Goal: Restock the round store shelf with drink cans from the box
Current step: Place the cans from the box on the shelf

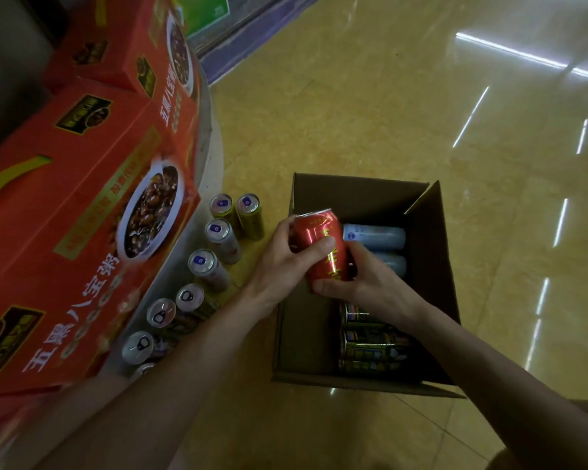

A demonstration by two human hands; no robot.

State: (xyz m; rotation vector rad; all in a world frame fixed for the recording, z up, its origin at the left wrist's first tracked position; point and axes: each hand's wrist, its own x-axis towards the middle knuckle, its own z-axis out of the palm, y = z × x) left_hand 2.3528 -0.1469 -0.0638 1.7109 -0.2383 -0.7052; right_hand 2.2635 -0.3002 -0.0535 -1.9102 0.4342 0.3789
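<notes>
**Transfer of a can from box to shelf.** A red metal drink can [321,249] is held in the air over the 9 o'clock edge of the open brown cardboard box [431,266], which stands on the glossy tan tiled floor [421,113]. Both hands are clamped on the can. The left hand [282,256] wraps the upper body with its thumb across the label, and the right hand [367,283] cups the lower end. The can's long axis runs roughly from 12 to 6 o'clock, tilted, with the lid end pointing between 11 and 12 o'clock.

At 9 o'clock from the can, a curved row of upright cans [214,266] follows the foot of the round pale-grey store shelf [204,137], beneath red printed cartons [65,232]. Pale cans [375,237] and dark green cans [370,347] lie on their sides in the box.

Good practice here would be to pass the can wholly to the left hand, turn it lid-up, and set it into a gap in the row without knocking its neighbours.
</notes>
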